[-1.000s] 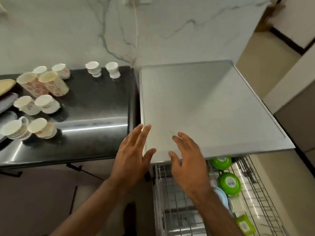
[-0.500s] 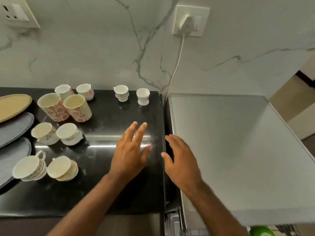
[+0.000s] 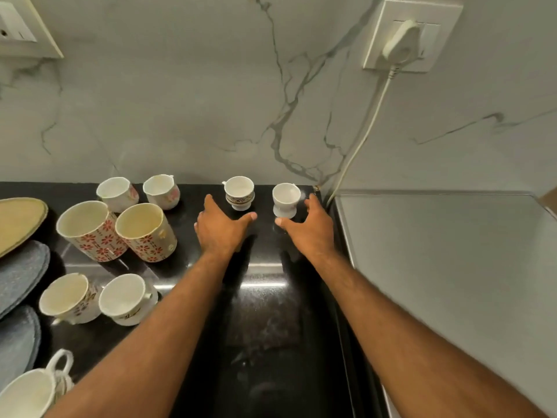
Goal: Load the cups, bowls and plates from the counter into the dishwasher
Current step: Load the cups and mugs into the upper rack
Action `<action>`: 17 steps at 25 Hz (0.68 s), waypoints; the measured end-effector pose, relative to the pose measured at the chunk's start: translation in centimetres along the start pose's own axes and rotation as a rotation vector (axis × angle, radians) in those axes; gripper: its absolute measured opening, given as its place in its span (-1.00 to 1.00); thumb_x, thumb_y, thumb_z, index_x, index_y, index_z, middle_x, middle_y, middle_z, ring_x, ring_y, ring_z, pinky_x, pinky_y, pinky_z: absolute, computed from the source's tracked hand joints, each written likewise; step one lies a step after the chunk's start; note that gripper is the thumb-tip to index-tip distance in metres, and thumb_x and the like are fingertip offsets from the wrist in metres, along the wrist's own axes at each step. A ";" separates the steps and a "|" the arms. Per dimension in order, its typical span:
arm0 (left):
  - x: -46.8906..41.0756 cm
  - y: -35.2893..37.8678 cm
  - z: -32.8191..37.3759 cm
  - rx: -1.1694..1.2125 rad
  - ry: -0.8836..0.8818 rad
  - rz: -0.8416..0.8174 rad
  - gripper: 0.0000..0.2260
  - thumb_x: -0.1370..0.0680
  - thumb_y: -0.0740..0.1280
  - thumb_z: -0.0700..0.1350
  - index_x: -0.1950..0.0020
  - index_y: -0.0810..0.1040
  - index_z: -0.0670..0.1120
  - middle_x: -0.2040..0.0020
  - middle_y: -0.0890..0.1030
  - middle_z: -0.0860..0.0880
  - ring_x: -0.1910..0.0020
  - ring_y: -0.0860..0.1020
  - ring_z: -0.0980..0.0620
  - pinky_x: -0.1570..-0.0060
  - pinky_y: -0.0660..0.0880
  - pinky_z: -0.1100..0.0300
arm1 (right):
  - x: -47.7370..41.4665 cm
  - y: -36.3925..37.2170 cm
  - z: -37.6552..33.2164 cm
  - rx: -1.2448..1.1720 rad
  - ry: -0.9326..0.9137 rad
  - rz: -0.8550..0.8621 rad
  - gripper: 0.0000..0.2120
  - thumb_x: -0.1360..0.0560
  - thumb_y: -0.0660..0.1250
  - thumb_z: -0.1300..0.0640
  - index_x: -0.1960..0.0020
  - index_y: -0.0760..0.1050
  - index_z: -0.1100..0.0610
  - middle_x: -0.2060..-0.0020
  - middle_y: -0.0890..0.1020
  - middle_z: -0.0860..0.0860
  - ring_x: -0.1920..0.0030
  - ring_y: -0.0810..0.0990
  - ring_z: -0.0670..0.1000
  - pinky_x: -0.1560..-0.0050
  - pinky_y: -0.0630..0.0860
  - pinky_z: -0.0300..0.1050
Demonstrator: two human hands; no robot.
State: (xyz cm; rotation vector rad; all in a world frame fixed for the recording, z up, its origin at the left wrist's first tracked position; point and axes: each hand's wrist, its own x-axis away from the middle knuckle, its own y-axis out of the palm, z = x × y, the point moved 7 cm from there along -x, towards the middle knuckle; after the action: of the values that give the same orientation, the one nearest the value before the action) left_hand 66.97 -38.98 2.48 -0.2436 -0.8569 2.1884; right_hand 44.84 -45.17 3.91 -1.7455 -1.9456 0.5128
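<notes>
Two small white cups stand at the back of the black counter [image 3: 265, 312]: a banded cup [image 3: 239, 193] and a plain footed cup [image 3: 285, 200]. My left hand [image 3: 221, 226] is spread just in front of the banded cup, thumb and fingers on either side of its base, apart from it. My right hand [image 3: 310, 224] brackets the plain cup's foot, thumb at its front left and fingers at its right; I cannot tell whether they touch. Two tall floral mugs [image 3: 93, 230] [image 3: 146, 232] and several white cups stand to the left.
Grey plates [image 3: 21, 273] and a tan plate [image 3: 18, 221] lie at the left edge. The grey dishwasher top [image 3: 452, 267] adjoins the counter on the right. A white cable [image 3: 361, 137] runs down the marble wall from a socket [image 3: 410, 37].
Both hands have reached forward from the counter's middle to the two small cups at the back wall. The view has swung left and down, away from the dishwasher rack.
</notes>
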 end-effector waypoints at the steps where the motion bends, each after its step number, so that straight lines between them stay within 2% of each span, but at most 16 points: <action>1: -0.9 0.3 -0.1 0.020 -0.016 0.004 0.09 -0.29 0.59 0.29 -0.62 0.14 -0.14 -0.46 0.47 -0.24 -0.48 0.40 -0.25 -0.46 0.34 -0.17 | -0.9 0.4 0.2 -0.015 0.006 0.015 -0.15 -0.23 0.60 -0.16 -0.41 0.37 0.06 -0.32 0.57 -0.04 -0.29 0.55 0.01 -0.30 0.51 0.00; 3: -2.3 0.8 0.2 0.054 -0.011 0.017 0.10 -0.26 0.59 0.32 -0.59 0.17 -0.14 -0.44 0.49 -0.23 -0.45 0.42 -0.25 -0.43 0.37 -0.17 | -2.0 0.9 0.0 -0.044 -0.001 0.037 -0.33 -0.23 0.63 -0.09 -0.22 0.44 0.06 -0.11 0.63 -0.11 -0.11 0.61 -0.05 -0.09 0.52 -0.15; 5: -3.1 1.1 0.7 0.055 -0.009 0.041 0.06 -0.26 0.59 0.33 -0.55 0.24 -0.17 -0.40 0.52 -0.22 -0.42 0.44 -0.24 -0.42 0.37 -0.17 | -2.7 1.4 -0.3 -0.080 -0.018 0.053 -0.44 -0.24 0.65 -0.04 -0.10 0.44 0.01 0.00 0.63 -0.14 -0.01 0.61 -0.09 0.01 0.49 -0.20; 8: -3.6 1.3 1.7 0.038 -0.023 0.076 -0.06 -0.28 0.58 0.32 -0.44 0.34 -0.18 -0.33 0.55 -0.22 -0.38 0.46 -0.25 -0.40 0.37 -0.17 | -3.1 2.0 -0.8 -0.114 -0.038 0.060 -0.38 -0.25 0.64 -0.07 -0.20 0.44 -0.04 -0.03 0.63 -0.13 -0.02 0.62 -0.07 -0.02 0.55 -0.17; 11: -4.1 1.7 2.1 0.000 0.026 0.080 -0.19 -0.34 0.57 0.28 -0.39 0.38 -0.14 -0.27 0.59 -0.18 -0.34 0.49 -0.24 -0.41 0.35 -0.18 | -3.9 2.0 -1.3 -0.117 -0.042 0.035 -0.33 -0.28 0.63 -0.06 -0.29 0.41 -0.02 -0.06 0.58 -0.16 -0.07 0.59 -0.09 0.02 0.49 -0.22; 13: -4.3 1.8 2.0 0.021 0.051 0.075 -0.26 -0.34 0.58 0.23 -0.37 0.41 -0.10 -0.24 0.61 -0.16 -0.29 0.53 -0.24 -0.37 0.39 -0.19 | -4.3 1.8 -1.4 -0.076 -0.040 0.016 -0.22 -0.27 0.64 -0.05 -0.39 0.38 0.01 -0.11 0.55 -0.15 -0.11 0.54 -0.08 -0.07 0.49 -0.17; 17: -2.5 1.2 2.0 0.119 0.063 0.045 -0.37 -0.34 0.61 0.11 -0.28 0.45 -0.07 -0.17 0.63 -0.10 -0.21 0.57 -0.19 -0.15 0.50 0.01 | -3.4 1.0 0.0 -0.045 -0.034 0.020 -0.14 -0.17 0.65 -0.09 -0.41 0.43 -0.02 -0.16 0.63 -0.11 -0.14 0.60 -0.06 -0.19 0.59 -0.05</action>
State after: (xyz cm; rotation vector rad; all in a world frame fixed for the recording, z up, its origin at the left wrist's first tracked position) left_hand 67.15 -42.32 2.97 -0.2736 -0.6901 2.2528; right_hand 45.95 -48.46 3.03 -1.7970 -1.9786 0.5128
